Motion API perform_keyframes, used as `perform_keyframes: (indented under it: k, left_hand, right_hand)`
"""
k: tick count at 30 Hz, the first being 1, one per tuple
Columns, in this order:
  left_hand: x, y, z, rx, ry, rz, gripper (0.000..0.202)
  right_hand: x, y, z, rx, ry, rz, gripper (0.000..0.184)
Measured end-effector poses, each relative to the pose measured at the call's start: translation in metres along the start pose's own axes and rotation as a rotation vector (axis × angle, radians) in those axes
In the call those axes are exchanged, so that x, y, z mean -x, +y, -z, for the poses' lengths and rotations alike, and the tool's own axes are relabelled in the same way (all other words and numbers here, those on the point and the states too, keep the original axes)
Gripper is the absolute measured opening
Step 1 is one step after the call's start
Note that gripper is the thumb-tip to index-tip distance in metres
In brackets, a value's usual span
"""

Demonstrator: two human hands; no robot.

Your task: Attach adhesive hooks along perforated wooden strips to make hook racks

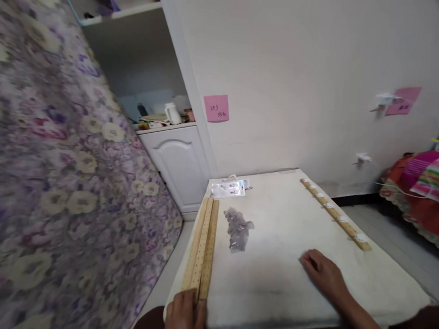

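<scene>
My left hand (pixel 186 312) rests at the near end of two long wooden strips (pixel 202 246) that lie side by side along the left edge of a white table (pixel 290 293); its fingers are curled over the strip ends. My right hand (pixel 324 274) lies on the bare tabletop with fingers bent down, holding nothing that shows. A third wooden strip (pixel 335 214) with white hooks fixed on it lies along the right side. A small clear bag of metal parts (pixel 237 229) sits between the strips, and a flat clear packet (pixel 228 188) lies at the far left corner.
A bed with a flowered purple cover (pixel 59 177) fills the left. A white cabinet (pixel 176 158) with a shelf of small items stands behind. The wall carries pink notes (pixel 216 107) and white hooks (pixel 384 100). A red and striped bedding pile (pixel 422 192) is at the right.
</scene>
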State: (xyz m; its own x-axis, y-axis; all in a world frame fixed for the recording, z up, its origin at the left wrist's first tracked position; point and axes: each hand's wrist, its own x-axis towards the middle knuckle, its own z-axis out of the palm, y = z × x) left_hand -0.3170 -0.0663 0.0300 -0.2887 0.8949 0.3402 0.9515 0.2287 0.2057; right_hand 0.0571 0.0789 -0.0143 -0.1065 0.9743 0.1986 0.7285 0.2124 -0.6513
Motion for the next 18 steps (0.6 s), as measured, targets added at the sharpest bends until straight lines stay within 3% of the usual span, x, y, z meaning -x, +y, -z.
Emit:
perform_keyframes:
  k: [6,14,18]
  left_hand:
    - [0.001,0.007,-0.007,-0.079,-0.061,-0.058,0.032]
    - [-0.010,-0.006,-0.007,-0.046,-0.159,-0.155,0.031]
    - [-0.010,-0.006,-0.008,-0.019,-0.137,-0.210,0.025]
  right_hand:
    - [0.003,0.004,0.000,0.013,-0.016,-0.007,0.029]
    - [0.004,0.005,0.002,-0.040,-0.029,-0.025,0.031]
    - [0.001,-0.012,-0.007,-0.241,-0.064,-0.078,0.029]
